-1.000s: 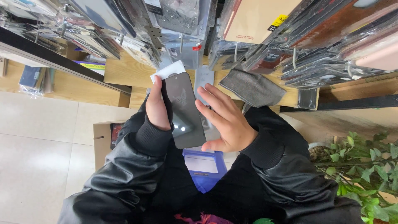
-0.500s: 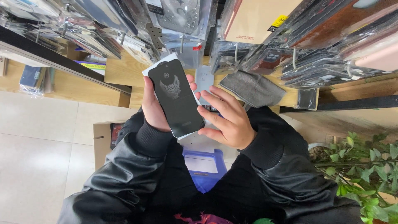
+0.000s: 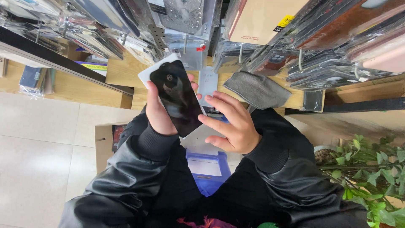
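Note:
My left hand [image 3: 158, 114] grips a black phone case in a clear packet with a white backing card [image 3: 177, 96], held upright and tilted slightly left in front of me. My right hand [image 3: 232, 124] is beside it on the right, fingers spread and curled, the fingertips close to the packet's lower right edge; whether they touch it is unclear. Both arms wear black jacket sleeves.
Racks of packaged phone cases hang on pegs above, at the upper left [image 3: 101, 29] and upper right [image 3: 333, 38]. A grey pouch [image 3: 259, 89] lies on a wooden shelf. A blue plastic stool [image 3: 206, 171] and a cardboard box [image 3: 105, 143] stand below. A green plant [image 3: 371, 169] is at the right.
My left hand has lifted the packet and turned it, so its dark patterned face shows more fully. My right hand has come off the packet and opened beside it.

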